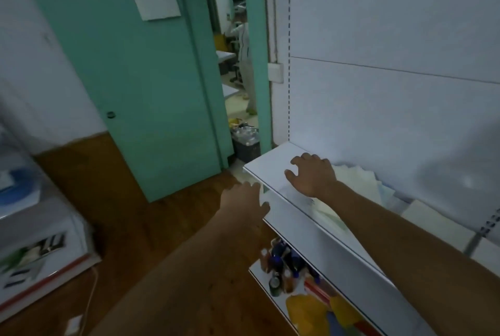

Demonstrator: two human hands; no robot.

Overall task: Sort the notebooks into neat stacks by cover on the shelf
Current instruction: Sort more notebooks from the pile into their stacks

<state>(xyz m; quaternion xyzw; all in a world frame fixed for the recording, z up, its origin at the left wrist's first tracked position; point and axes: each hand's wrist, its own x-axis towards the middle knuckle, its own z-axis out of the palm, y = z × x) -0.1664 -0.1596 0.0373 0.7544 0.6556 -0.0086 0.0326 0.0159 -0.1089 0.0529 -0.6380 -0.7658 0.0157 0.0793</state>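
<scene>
White shelf (273,166) under right hand (311,176); pale cream and light blue notebooks (359,181) just right of it; teal door (151,92) beyond left hand (243,205); brown wood floor (130,227) beneath; yellow, blue, red items (311,308) below forearms

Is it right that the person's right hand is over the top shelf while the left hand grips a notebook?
Not quite. In the head view the left hand holds nothing; it hangs open in front of the shelf. The right hand is indeed over the top shelf, fingers spread.
</scene>
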